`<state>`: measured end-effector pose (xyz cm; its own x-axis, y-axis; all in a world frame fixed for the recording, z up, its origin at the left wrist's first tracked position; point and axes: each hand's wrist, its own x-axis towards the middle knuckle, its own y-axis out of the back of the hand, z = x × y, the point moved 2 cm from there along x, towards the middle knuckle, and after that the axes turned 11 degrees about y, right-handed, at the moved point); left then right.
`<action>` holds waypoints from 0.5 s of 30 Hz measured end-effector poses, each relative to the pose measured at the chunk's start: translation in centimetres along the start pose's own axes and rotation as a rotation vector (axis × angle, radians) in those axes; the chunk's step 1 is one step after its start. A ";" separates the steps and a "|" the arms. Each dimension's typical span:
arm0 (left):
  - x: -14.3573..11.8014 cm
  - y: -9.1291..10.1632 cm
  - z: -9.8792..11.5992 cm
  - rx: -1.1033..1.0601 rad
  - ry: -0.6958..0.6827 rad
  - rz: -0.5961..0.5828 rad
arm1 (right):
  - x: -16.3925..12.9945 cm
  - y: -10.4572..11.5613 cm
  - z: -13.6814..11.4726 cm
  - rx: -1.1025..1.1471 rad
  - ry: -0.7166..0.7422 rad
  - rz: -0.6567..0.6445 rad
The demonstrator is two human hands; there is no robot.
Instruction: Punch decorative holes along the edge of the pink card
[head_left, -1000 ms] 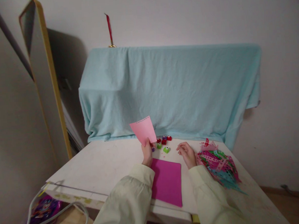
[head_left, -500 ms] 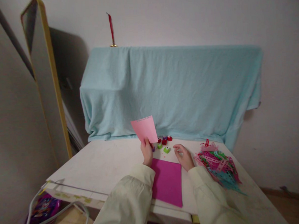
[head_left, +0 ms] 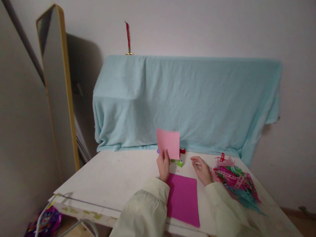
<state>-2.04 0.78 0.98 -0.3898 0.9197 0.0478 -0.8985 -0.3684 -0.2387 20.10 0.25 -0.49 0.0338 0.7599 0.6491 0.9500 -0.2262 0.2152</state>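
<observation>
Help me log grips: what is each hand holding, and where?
Left hand pinches the pale pink paper upright by its bottom edge; right hand holds nothing.

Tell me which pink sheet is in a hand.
The pale pink sheet, held upright in the left hand; the magenta sheet lies flat on the table.

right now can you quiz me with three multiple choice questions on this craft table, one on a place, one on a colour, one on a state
1. Where does the heap of punched paper strips lie?
A. by the right hand
B. by the tall mirror
C. on the blue cloth

2. What colour is the flat sheet lying on the white table?
A. yellow
B. magenta
C. black

3. How is the light pink paper card?
A. lying flat
B. crumpled
C. held up by the left hand

Answers: 1 A, the heap sits just beside that hand. 2 B, it is deep pink-purple. 3 C, the fingers grip its lower edge, so it stands upright.
</observation>
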 end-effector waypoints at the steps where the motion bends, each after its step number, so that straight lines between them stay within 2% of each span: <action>1: -0.1 0.0 0.0 0.024 -0.007 0.003 | 0.8 0.3 0.2 -0.017 0.013 -0.011; 5: -0.4 0.0 0.1 0.076 -0.036 0.006 | 5.0 0.1 1.3 -0.147 0.052 -0.099; 11: -0.3 0.0 0.1 0.139 -0.014 0.013 | 8.9 -4.9 2.2 -0.507 0.114 -0.477; 13: -0.2 0.0 -0.2 0.163 0.003 0.007 | 9.5 -6.2 2.3 -0.582 0.091 -0.549; 15: 0.1 -0.1 -0.6 0.177 0.023 -0.003 | 9.9 -7.0 2.3 -0.590 0.063 -0.569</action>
<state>-1.89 0.95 0.46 -0.3838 0.9231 0.0254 -0.9221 -0.3816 -0.0642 14.48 10.77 2.81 -0.4384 0.8231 0.3611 0.4965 -0.1131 0.8606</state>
